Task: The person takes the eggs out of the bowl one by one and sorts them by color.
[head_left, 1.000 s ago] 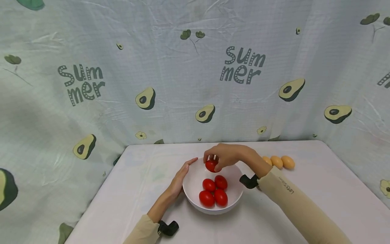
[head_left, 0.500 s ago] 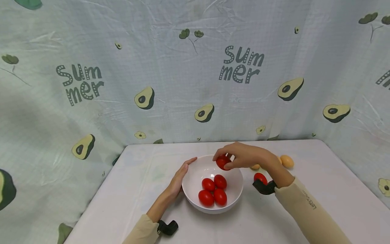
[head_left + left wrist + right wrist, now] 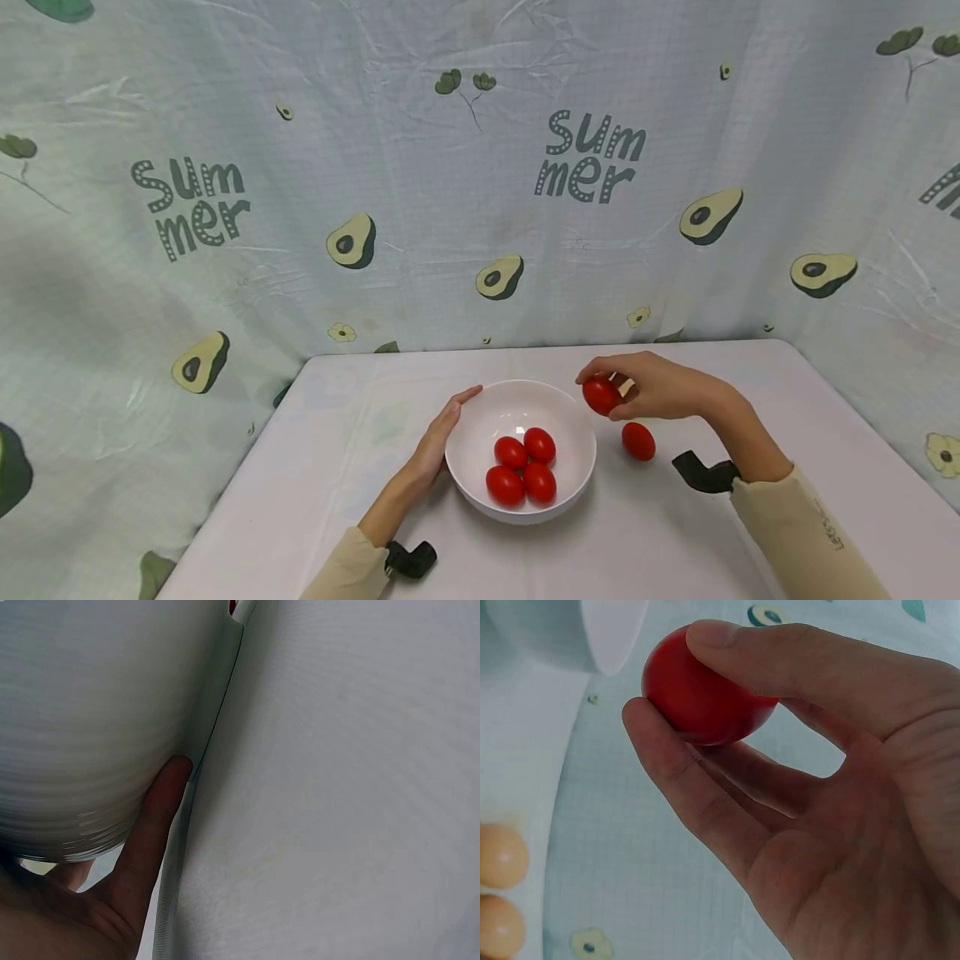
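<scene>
My right hand [image 3: 660,387] pinches a red egg [image 3: 602,396] between thumb and fingers, just beyond the right rim of the white bowl [image 3: 525,523]. The right wrist view shows this smooth egg [image 3: 697,690] up close, the thumb on one side and fingers on the other. Several red eggs [image 3: 521,467] lie together inside the bowl. Along the bowl's left outer side rests my left hand [image 3: 435,442], fingers extended. In the left wrist view its thumb [image 3: 154,832] lies straight against the bowl's wall [image 3: 90,712]. Another red egg [image 3: 638,441] lies on the table, below my right hand.
Orange-yellow eggs [image 3: 502,855] sit on the table in the right wrist view; in the head view my right hand mostly hides them. The white table [image 3: 360,417] ends at a hanging avocado-print cloth [image 3: 420,167]. Both wrists wear black mounts [image 3: 411,560].
My right hand has moved right, from over the bowl to beyond its rim, carrying the red egg. The red egg on the table has come into sight. My left hand stays against the bowl.
</scene>
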Available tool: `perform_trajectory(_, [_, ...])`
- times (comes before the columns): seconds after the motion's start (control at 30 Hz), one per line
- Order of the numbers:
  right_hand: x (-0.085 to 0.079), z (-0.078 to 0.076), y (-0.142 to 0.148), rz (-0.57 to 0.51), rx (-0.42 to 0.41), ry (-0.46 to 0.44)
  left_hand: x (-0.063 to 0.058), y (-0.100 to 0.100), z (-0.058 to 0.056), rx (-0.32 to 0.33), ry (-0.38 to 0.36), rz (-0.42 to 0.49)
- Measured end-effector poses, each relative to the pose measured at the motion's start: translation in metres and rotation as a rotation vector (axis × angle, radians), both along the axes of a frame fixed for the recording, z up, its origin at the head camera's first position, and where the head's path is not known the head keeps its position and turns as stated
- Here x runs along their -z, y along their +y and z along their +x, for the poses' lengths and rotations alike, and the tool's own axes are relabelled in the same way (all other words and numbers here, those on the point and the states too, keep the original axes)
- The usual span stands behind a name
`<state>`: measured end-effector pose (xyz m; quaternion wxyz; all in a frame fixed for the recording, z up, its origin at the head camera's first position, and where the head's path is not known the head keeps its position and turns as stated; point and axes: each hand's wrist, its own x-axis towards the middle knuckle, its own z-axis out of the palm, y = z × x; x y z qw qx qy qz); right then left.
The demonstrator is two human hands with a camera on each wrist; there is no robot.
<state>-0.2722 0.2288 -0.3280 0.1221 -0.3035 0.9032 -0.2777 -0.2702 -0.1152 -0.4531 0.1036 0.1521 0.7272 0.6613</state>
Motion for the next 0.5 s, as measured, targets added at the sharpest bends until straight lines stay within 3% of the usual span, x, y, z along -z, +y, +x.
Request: perform_trajectory(0.5, [0.028,0.006,0.066,-0.043,0.128,-0.002,0.001,-0.001,0.0,-0.005,-0.006,-0.006])
